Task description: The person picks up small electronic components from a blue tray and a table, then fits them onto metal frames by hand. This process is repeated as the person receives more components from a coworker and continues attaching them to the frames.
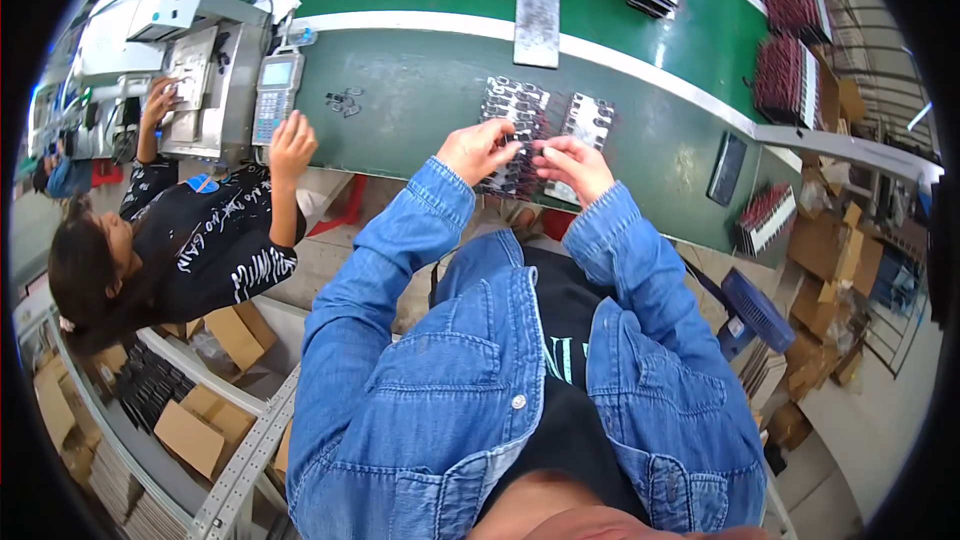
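Note:
My left hand (480, 152) is closed in a pinch over the left one of two white trays lined with small dark parts and reddish wires. That left tray (515, 90) lies partly under my fingers. Opposite it, my right hand (577, 167) also pinches, thumb and forefinger together, at the gap between the trays. The fingertips of both hands almost meet. Whatever they grip is too small to make out. Just beyond my right hand lies the other tray (590, 112), its near part covered by the hand.
A grey metal plate (537, 25) lies behind the trays. Small black pieces (345, 102) sit to the left, near a keypad controller (276, 90). A co-worker's hand (292, 147) is beside it. Rightward are a phone (727, 168), tray stacks (788, 80) and a blue fan (755, 308).

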Motion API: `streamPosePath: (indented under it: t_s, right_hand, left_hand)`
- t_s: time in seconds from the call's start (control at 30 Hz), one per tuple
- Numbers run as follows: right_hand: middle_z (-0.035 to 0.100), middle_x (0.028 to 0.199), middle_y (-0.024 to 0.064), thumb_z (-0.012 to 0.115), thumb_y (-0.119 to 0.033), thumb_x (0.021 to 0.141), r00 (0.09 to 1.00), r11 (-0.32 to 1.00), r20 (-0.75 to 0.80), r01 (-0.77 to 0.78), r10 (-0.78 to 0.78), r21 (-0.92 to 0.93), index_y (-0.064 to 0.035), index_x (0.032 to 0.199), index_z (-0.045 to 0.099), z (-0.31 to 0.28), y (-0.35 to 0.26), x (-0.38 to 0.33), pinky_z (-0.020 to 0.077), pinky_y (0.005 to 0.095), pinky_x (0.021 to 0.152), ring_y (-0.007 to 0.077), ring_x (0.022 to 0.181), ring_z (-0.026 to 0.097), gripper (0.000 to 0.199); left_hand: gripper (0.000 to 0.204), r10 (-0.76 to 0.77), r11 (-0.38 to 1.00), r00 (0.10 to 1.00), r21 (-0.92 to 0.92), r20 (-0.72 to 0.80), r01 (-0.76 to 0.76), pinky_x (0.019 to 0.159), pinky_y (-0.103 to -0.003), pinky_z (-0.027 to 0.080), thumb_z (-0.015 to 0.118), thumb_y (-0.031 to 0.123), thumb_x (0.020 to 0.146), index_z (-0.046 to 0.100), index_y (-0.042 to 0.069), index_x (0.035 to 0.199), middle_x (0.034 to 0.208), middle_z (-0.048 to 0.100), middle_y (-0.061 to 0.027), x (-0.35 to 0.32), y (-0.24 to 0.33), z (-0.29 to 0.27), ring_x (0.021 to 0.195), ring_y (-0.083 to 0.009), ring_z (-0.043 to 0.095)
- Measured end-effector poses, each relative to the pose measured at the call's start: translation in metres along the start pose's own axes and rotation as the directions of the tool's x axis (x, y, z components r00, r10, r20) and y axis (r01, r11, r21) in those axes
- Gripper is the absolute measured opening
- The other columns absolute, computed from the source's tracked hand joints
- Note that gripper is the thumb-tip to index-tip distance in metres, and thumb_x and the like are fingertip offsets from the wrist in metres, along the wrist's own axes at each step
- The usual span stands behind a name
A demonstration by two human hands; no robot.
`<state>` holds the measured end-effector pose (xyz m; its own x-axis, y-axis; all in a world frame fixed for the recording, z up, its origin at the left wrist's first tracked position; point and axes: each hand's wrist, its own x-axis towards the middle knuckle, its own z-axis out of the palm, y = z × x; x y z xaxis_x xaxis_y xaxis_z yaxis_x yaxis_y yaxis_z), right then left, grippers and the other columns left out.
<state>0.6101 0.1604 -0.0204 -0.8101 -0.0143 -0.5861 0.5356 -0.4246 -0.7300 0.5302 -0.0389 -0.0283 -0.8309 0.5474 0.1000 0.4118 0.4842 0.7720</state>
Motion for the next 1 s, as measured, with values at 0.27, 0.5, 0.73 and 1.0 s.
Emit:
streamPosePath:
  t_s: [0.27, 0.5, 0.73, 1.0]
  right_hand:
    - [0.064, 0.091, 0.0062, 0.062, -0.01, 0.086, 0.998, 0.999, 0.037, -0.047, 0.047, -0.001, -0.0021, 0.099, 0.059, -0.007, 0.017, 0.001, 0.0538, 0.0273, 0.07, 0.0157, 0.074, 0.063, 0.016]
    - [0.064, 0.088, 0.0061, 0.062, -0.008, 0.084, 0.977, 0.931, -0.049, 0.182, -0.208, -0.317, -0.0014, 0.094, 0.06, -0.002, 0.027, -0.008, 0.0522, 0.0256, 0.067, 0.013, 0.074, 0.061, 0.012]
    - [0.064, 0.087, 0.005, 0.063, -0.008, 0.082, 0.881, 0.788, -0.108, 0.35, -0.46, -0.506, -0.0021, 0.091, 0.061, 0.016, 0.012, -0.026, 0.0518, 0.0273, 0.069, 0.0137, 0.077, 0.061, 0.01]
    - [0.064, 0.091, 0.0061, 0.064, -0.008, 0.081, 0.853, 0.727, -0.118, 0.352, -0.508, -0.59, -0.0024, 0.09, 0.061, 0.014, 0.019, -0.031, 0.0519, 0.0279, 0.069, 0.0138, 0.079, 0.061, 0.01]
  left_hand:
    - [0.025, -0.202, 0.869, 0.966, -0.424, 0.164, 0.254, 0.065, -0.025, 0.054, 0.067, 0.01, 0.081, 0.062, 0.002, 0.104, 0.085, 0.066, -0.0077, -0.027, 0.031, 0.022, 0.071, -0.0125, 0.065]
    - [0.024, -0.385, 0.627, 0.889, -0.638, 0.247, 0.448, 0.066, -0.026, 0.054, 0.064, 0.008, 0.083, 0.064, 0.001, 0.107, 0.089, 0.067, -0.0092, -0.033, 0.024, 0.037, 0.074, -0.0131, 0.065]
    - [0.021, -0.501, 0.351, 0.806, -0.778, 0.314, 0.522, 0.071, -0.028, 0.056, 0.058, 0.004, 0.087, 0.062, -0.004, 0.106, 0.091, 0.066, -0.0135, -0.031, 0.032, 0.042, 0.079, -0.0183, 0.066]
    - [0.02, -0.53, 0.324, 0.794, -0.794, 0.297, 0.514, 0.071, -0.029, 0.056, 0.058, 0.004, 0.087, 0.061, -0.005, 0.104, 0.091, 0.065, -0.0141, -0.031, 0.039, 0.05, 0.078, -0.0207, 0.066]
